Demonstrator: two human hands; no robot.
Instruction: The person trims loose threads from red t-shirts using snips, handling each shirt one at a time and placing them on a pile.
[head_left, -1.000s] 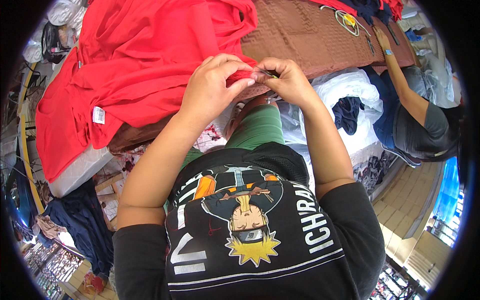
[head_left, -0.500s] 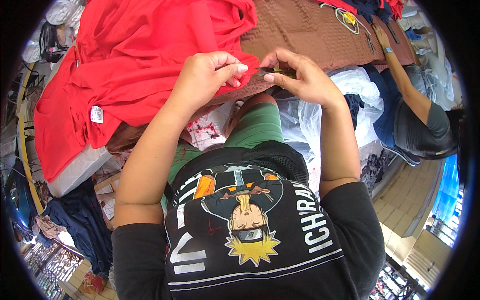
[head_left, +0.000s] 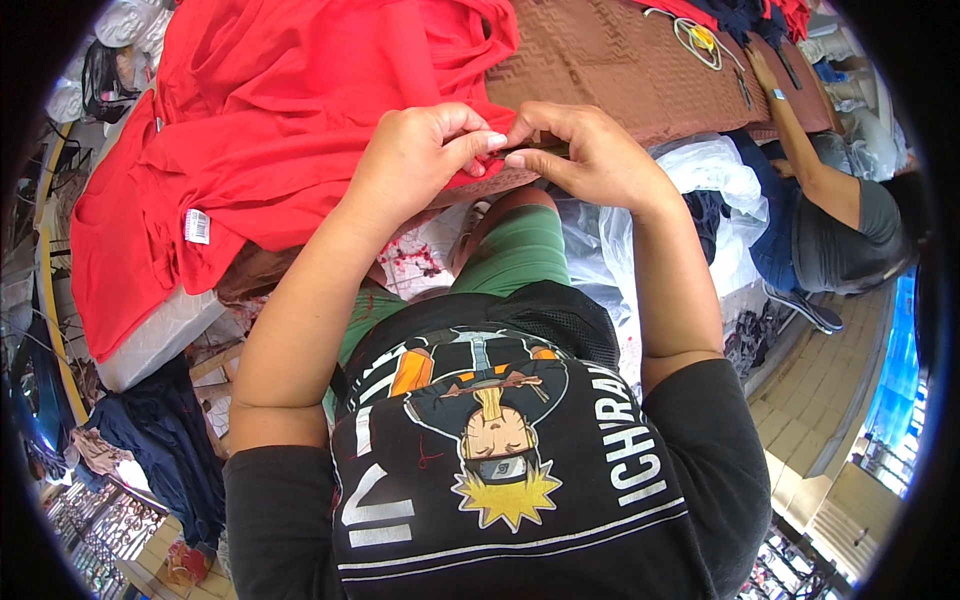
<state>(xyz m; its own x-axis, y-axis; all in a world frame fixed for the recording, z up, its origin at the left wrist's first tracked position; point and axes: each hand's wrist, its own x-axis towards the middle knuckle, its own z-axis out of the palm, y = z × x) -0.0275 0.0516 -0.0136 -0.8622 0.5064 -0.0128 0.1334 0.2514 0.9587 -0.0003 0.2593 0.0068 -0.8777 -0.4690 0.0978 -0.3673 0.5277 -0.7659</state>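
A large red garment (head_left: 290,120) lies in folds over the table, with a white tag (head_left: 197,227) hanging from its near left part. My left hand (head_left: 410,160) is closed, thumb and fingertips pinching the garment's near right edge. Close against those fingertips is my right hand (head_left: 600,155), closed around small dark thread snips (head_left: 542,147). The tips of the snips sit at the red edge, partly hidden by my fingers, so I cannot tell whether the blades touch cloth or thread.
Brown patterned cloth (head_left: 580,70) covers the table. A pale cord with a yellow piece (head_left: 703,38) lies at the far right, near another person's arm (head_left: 815,170). Clear plastic (head_left: 715,170) hangs below the table's right edge. Dark blue cloth (head_left: 165,450) lies at lower left.
My right hand has moved left with the snips, bringing their tips to my left fingertips. My left hand has shifted slightly right. The other person at right has moved a little.
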